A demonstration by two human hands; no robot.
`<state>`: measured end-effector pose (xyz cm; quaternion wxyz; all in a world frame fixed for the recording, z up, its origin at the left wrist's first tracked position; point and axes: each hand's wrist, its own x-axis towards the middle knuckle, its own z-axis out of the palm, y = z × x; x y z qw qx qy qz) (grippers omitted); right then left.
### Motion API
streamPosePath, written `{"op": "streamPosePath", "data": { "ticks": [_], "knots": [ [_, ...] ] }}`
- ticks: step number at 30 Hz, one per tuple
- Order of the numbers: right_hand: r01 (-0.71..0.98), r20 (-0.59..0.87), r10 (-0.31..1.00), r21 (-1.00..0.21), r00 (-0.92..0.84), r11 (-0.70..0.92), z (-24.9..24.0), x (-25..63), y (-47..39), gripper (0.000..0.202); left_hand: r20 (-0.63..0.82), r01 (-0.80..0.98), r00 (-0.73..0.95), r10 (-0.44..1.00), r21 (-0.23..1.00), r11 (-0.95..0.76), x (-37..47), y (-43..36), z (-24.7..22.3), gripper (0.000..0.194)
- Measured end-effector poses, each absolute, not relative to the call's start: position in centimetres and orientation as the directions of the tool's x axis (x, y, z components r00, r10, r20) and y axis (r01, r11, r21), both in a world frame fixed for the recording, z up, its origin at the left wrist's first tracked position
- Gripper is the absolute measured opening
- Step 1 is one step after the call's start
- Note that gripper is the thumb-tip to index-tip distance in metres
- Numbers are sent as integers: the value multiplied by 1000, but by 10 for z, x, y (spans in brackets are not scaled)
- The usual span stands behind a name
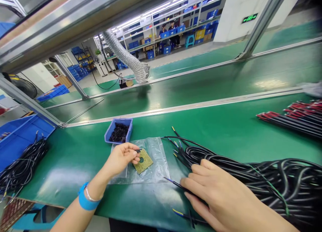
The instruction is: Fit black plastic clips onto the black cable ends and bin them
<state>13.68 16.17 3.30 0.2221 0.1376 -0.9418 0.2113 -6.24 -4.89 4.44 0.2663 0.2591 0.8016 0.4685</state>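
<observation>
My left hand [127, 155], with a blue band at the wrist, pinches a small black piece [138, 151] above a yellow-green square pad [143, 161] that has a round hole. Under the pad lies a clear plastic bag [157, 158]. My right hand [206, 185] is closed on a black cable [177, 184], whose stripped end with a blue wire points left toward the bag. Below that hand, another cable end [178, 212] shows yellow and blue wires. A large bundle of black cables [226, 158] lies behind and beside my right hand.
A blue bin [131, 124] of small black parts stands behind the bag. Black cables with red ends [297, 118] lie at the right. Coiled cables [27, 158] and a blue crate [15, 128] are at the left. A foil duct [128, 56] hangs over the green bench [83, 151].
</observation>
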Motion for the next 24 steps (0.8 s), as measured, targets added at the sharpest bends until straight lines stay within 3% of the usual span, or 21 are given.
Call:
{"op": "streamPosePath", "data": {
  "ticks": [2,4,6,9,11,13,15,17,19,21,24],
  "knots": [
    [-344,470,-159,-338,-868,876,34,137,162,14,-65,365,-726,684,807,464,-53,-46,35,18],
    [-343,471,-159,-336,-868,877,33,138,162,14,121,667,-654,747,558,494,-44,-44,28,12],
    [-343,475,-157,-334,-866,878,33,139,162,15,223,849,-516,827,262,459,-37,-42,24,14],
    [-346,487,-155,-331,-859,878,33,140,161,15,222,918,-384,896,-9,396,-34,-39,25,17],
    [-344,504,-154,-308,-850,887,34,139,161,17,173,923,-367,914,-60,381,-34,-37,29,19],
    [-338,521,-149,-290,-841,895,35,139,161,20,144,919,-392,909,13,394,-33,-35,32,18],
    [-340,534,-135,-307,-835,889,36,140,162,19,143,857,-483,864,279,433,-26,-34,33,14],
    [-357,547,-124,-343,-828,869,36,140,163,18,74,583,-644,761,692,426,-11,-32,31,12],
    [-381,562,-126,-364,-818,850,37,141,164,17,-96,137,-748,656,946,295,8,-29,27,17],
    [-403,568,-139,-371,-811,837,38,142,165,17,-211,-173,-770,603,978,121,27,-26,23,22],
    [-405,575,-133,-376,-807,833,39,143,165,18,-234,-315,-791,565,948,-49,46,-20,21,25]
  ]
}}
